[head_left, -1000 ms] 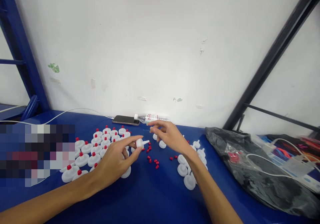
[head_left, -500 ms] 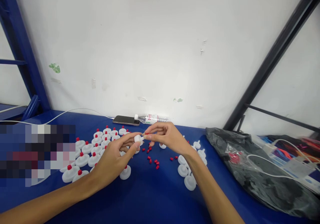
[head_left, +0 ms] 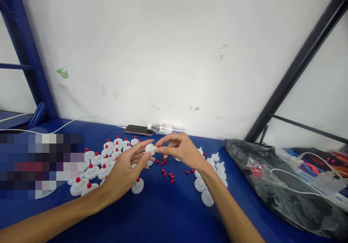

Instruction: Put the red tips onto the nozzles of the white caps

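Between the thumb and fingers of my left hand [head_left: 126, 168] is a white nozzle lid [head_left: 149, 148], tilted with its spout toward the right. My right hand [head_left: 182, 151] pinches a small red cap [head_left: 158, 146] at the spout's tip; fingers partly cover it, so how far it sits on cannot be told. Below the hands lie several loose red caps [head_left: 170, 174]. To the left stand many white lids with red tips [head_left: 91, 171], one of them apart near my left wrist. White lids without red tips [head_left: 207, 198] are grouped by my right forearm.
A phone [head_left: 138, 130] with a white cable and a clear plastic bottle [head_left: 166, 128] lie along the wall. At right, a dark plastic bag [head_left: 251, 176] carries a small clear bag of red pieces [head_left: 256, 171]. A blurred-out patch covers the left side.
The white lid has turned slightly in my left hand, and less of its spout shows beside my right fingertips. The whole view has shifted a little; objects on the table keep their places.
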Demonstrator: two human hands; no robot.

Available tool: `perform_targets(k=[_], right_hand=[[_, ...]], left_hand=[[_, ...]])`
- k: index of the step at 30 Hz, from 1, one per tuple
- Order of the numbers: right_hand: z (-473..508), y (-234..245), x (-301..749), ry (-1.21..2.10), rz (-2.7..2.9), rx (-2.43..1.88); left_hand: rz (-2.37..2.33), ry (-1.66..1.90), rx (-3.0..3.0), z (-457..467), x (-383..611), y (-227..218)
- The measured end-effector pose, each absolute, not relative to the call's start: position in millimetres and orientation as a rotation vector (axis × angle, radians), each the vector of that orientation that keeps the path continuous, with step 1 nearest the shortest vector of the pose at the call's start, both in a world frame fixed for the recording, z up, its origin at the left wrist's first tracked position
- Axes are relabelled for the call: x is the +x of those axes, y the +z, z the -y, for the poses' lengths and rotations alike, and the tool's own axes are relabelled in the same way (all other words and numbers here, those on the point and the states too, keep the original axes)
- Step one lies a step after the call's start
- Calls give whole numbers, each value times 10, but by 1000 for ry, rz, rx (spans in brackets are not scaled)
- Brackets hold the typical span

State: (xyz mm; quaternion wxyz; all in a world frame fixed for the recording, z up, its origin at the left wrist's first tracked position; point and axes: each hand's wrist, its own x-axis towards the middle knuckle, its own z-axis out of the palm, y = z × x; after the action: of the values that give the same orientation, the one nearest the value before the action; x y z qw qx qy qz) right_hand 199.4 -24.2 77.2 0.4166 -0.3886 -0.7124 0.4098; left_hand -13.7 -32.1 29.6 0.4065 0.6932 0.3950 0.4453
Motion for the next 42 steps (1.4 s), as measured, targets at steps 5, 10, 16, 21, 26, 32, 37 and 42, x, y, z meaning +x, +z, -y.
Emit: perform_targets(k=[5,10,16,21,26,32,37,42], right_hand=[[217,663,1922,1102,1821,-906],[216,583,1819,1084,1867,-804],[224,568,1804,991,1897,-834],[204,536,1803,963,1932,-856],[205,527,1810,1014,1970,-845],[225,562,1824,1048,1972,-848],[241,596,1842,1049,1987,-831],[253,669,1893,964,1981,-860]], left_hand=[[-901,1135,1713,314,-205,268],[-767,1109,1600,310,-201,273],[-746,1123,1562,311,-159,298],[-764,1112,1574,275,-166,243],[-741,1120,1597,290,-160,249],[-695,1117,1614,313,-170,276],[-685,1134,1638,315,-165,287],[-769,1136,1718,354,-179,297]])
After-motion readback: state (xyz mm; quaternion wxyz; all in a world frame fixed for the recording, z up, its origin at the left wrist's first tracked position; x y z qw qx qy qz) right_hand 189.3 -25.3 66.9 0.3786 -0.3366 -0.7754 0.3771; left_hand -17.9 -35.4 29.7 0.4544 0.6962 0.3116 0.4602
